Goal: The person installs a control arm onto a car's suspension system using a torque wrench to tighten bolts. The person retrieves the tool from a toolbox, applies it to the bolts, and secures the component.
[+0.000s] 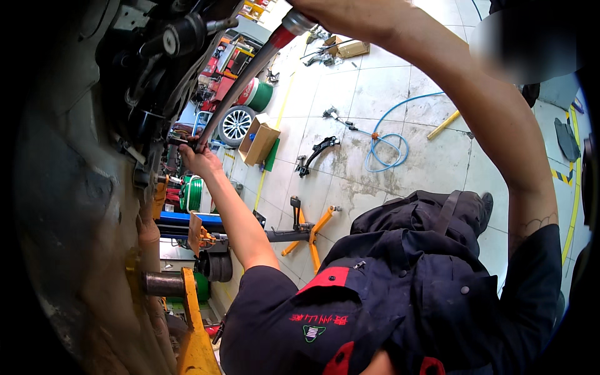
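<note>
A long grey metal wrench bar (240, 84) with a red collar and a silver end slants from the top centre down to the car's underside (94, 187). My right hand (334, 14), partly cut off by the upper edge, is closed around the silver end. At the lower end, my left hand (201, 159) has its fingers wrapped about the bar's head, close beside the suspension parts. What the head sits on is hidden in shadow. Above that spot hangs a dark arm with a round metal bushing (178, 37).
A yellow lift arm (194, 325) stands under the car at lower left. On the tiled floor lie a black control arm (320, 152), a blue hose (400, 140) and a yellow bar (444, 125). An open cardboard box (259, 142) stands by a wheel (236, 125). Orange stand legs (319, 231) lie nearer.
</note>
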The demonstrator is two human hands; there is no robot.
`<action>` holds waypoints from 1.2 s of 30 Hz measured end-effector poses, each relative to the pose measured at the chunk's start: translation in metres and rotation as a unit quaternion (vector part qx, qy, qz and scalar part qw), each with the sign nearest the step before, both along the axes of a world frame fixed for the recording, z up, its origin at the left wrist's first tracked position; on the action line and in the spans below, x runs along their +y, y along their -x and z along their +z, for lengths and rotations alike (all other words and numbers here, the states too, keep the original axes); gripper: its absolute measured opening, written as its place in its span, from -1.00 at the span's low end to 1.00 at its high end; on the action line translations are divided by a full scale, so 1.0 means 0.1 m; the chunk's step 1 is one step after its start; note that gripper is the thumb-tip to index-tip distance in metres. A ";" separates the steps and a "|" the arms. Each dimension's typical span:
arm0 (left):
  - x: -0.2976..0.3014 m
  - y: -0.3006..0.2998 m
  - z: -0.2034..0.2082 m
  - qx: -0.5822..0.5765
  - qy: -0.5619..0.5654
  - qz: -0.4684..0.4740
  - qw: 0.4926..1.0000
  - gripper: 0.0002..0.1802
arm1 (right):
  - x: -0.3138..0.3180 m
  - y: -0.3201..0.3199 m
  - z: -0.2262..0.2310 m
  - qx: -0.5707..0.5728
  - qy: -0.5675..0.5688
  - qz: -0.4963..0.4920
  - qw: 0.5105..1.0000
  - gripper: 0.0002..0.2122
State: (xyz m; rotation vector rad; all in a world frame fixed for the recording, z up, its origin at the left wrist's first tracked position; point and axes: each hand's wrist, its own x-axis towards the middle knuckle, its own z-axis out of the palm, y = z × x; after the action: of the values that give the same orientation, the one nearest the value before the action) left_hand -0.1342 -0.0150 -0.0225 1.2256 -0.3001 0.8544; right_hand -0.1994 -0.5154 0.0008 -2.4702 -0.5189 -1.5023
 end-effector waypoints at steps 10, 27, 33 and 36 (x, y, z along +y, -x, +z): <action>-0.08 0.02 0.08 0.003 0.014 0.052 0.999 -0.68 | 0.01 0.33 0.07 -0.063 0.055 0.018 0.996 -0.82; 0.08 -0.04 0.24 0.102 0.013 0.169 0.980 -0.62 | -0.21 -0.86 -0.04 0.047 0.028 0.070 0.996 -0.88; 1.02 -0.11 0.08 0.198 -0.069 0.178 0.961 -0.48 | -0.21 -1.02 -0.15 -0.093 0.179 0.087 0.976 -0.73; 1.61 0.19 0.42 0.204 -0.251 0.225 0.919 -0.40 | -0.15 -0.91 -0.05 -0.178 0.166 0.077 0.967 -0.70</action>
State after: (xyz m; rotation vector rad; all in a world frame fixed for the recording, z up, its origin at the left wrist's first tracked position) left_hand -0.1537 0.1459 0.0191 1.9679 0.1227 0.9106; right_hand -0.1082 -0.5308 -0.0043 -2.3164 -1.0807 -1.9371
